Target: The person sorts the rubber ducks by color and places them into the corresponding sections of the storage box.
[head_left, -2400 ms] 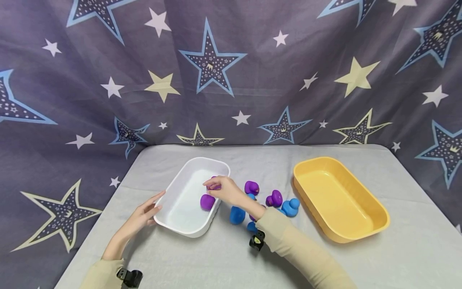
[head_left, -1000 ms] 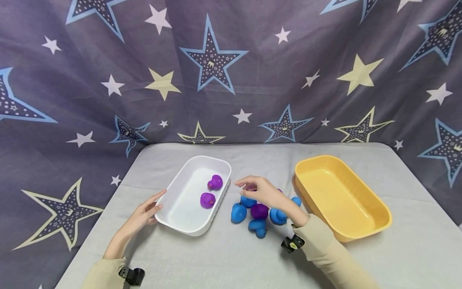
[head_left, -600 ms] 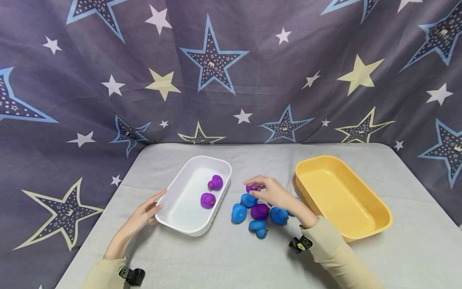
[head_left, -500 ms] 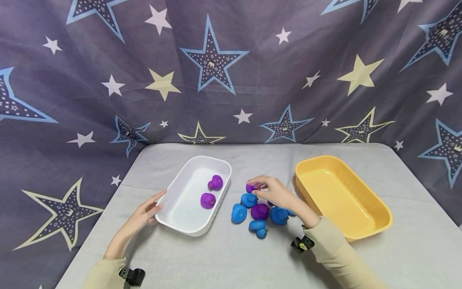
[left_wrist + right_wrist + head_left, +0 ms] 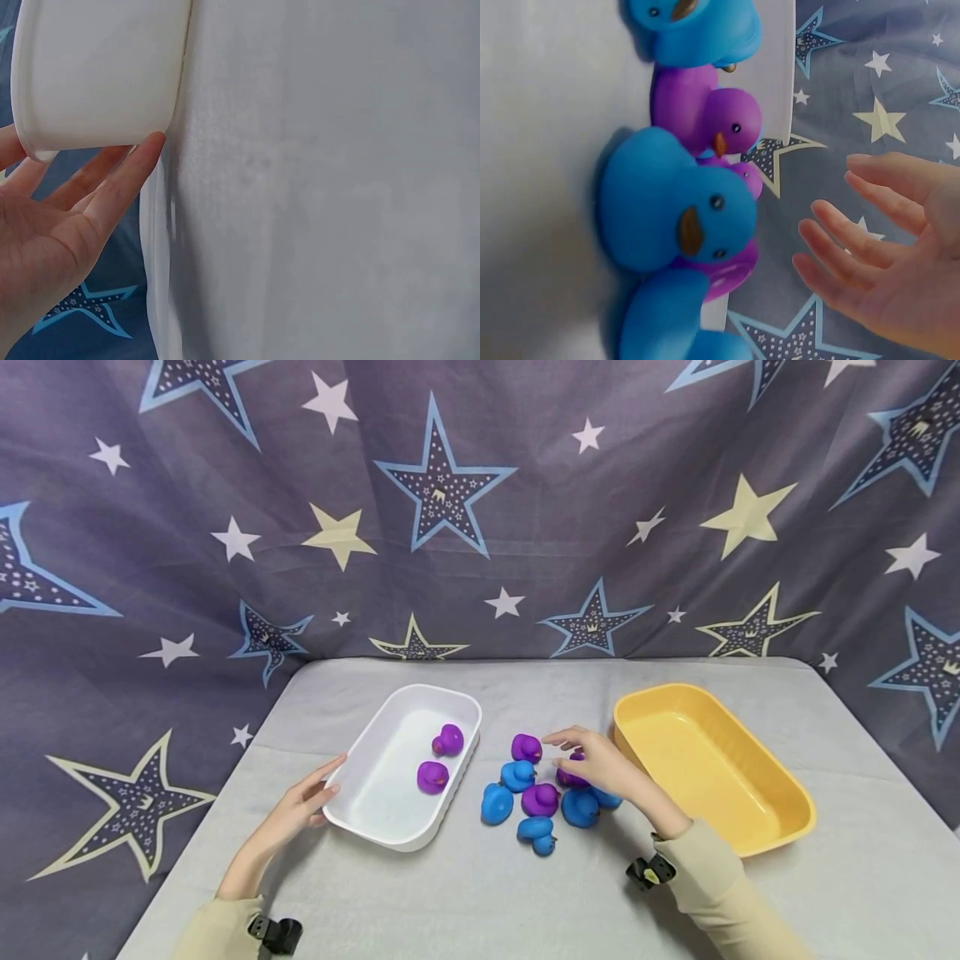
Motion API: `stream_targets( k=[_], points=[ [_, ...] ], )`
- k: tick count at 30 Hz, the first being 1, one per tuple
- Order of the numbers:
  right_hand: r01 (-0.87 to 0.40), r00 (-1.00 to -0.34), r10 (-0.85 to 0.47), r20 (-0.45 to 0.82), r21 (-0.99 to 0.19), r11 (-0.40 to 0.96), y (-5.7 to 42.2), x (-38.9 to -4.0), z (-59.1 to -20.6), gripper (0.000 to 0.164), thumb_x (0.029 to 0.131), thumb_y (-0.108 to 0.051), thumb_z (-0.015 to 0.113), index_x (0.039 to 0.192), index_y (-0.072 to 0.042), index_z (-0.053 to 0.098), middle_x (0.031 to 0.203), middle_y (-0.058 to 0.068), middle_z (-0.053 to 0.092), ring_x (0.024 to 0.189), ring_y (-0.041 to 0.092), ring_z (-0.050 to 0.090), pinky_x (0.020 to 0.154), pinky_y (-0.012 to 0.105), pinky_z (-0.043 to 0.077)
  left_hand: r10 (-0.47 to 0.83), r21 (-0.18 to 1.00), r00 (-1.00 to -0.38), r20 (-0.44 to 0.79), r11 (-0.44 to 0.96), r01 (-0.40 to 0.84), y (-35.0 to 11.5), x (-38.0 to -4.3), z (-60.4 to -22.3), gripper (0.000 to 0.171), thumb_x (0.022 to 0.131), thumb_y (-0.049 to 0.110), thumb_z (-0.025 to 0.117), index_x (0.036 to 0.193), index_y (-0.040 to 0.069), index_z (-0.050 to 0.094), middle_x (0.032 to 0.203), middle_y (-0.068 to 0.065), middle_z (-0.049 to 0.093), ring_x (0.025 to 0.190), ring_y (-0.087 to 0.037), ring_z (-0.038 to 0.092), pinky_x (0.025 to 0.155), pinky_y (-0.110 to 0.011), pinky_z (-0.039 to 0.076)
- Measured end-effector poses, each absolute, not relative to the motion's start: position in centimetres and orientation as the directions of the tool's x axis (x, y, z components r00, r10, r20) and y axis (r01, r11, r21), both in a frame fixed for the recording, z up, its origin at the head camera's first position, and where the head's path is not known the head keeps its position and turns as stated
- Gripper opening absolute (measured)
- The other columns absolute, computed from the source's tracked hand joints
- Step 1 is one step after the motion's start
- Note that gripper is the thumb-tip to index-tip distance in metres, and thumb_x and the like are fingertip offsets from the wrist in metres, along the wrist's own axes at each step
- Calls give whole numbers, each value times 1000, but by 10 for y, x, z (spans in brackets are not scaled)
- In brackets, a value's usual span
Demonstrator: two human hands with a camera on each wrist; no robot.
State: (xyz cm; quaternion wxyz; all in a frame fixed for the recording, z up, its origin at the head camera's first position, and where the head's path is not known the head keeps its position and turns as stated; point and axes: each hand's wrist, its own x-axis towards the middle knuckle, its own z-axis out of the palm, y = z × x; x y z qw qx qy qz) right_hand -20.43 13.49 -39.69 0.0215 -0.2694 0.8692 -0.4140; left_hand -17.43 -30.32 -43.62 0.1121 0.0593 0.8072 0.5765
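My left hand [image 5: 294, 810] rests against the near left side of the white tub [image 5: 360, 727], its extended fingers touching the wall and rim. Two purple rubber ducks, a farther one [image 5: 450, 739] and a nearer one [image 5: 432, 777], lie inside that tub. My right hand [image 5: 603, 768] holds nothing and hovers over the right of a duck cluster, its fingers spread apart in the right wrist view. Just left of its fingertips sits a purple duck [image 5: 527, 748]; another purple duck [image 5: 572, 772] is partly hidden beneath the hand.
Blue ducks lie in the cluster, including a left one [image 5: 497, 804], a front one [image 5: 537, 833] and a right one [image 5: 580, 808], around a purple duck [image 5: 540, 799]. A yellow tub [image 5: 750, 777] stands at right. Behind the table [image 5: 420, 910] hangs a star-patterned cloth [image 5: 525, 435].
My right hand left a purple duck in the white tub and went to the cluster. Its fingers were around the rear purple duck, then moved right, leaving it there. The left hand stays put.
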Motion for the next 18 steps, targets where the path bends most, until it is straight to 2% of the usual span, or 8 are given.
stream_targets(
  k=[4,12,18],
  points=[
    [-451,-863,-467,192,-710,542,141,-204,-401,30,82,-3,59,111,3,58,108,19,58,97,38,53,84,49,43,217,939,-969,-115,341,-35,-303,-174,-436,56,92,23,46,139,4,23,133,-30,30,101,-13,49,79,-32,48],
    [-463,-863,-470,186,-663,588,148,-203,-406,34,78,-2,62,112,3,57,107,20,57,96,36,52,83,48,43,214,933,-970,-114,359,-30,-303,-174,-434,55,93,22,46,139,4,23,135,-28,29,110,-32,43,79,-33,47],
    [-444,-869,-471,152,-658,608,150,-204,-413,35,79,-2,62,112,3,57,108,22,56,98,36,52,84,48,42,210,933,-971,-116,358,-34,-304,-173,-435,56,92,22,47,140,5,23,135,-28,29,104,-20,48,77,-30,48]
  ],
)
